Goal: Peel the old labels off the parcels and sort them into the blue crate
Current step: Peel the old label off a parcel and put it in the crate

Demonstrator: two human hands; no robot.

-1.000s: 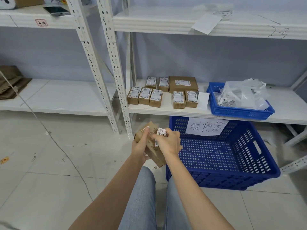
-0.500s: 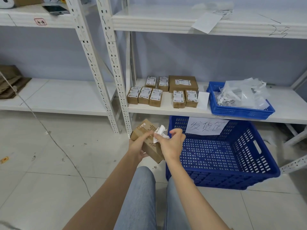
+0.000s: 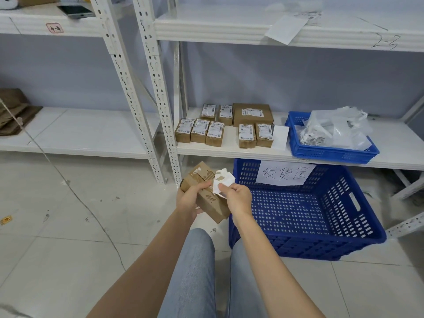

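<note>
L hand point(image 3: 191, 198) grips a brown parcel point(image 3: 207, 193) from the left side, fingers curled round it, thumb on top face. Parcel tilted, held above the floor just left of the big blue crate point(image 3: 321, 235). R hand point(image 3: 238, 198) pinches a crumpled white label point(image 3: 223, 180) betw thumb and fingers; label touching the parcel's right edge, can't tell if it's fully off. Torn white residue on parcel top. Crate sits on floor under the low shelf point(image 3: 229, 150), paper sign point(image 3: 284, 173) on its far wall w/ handwritten Chinese chars. On shelf: eight labelled parcels point(image 3: 229, 127), print too small to read; small blue tray point(image 3: 330, 151) of white scraps at right. Upper shelf edge marked "2-3".
</note>
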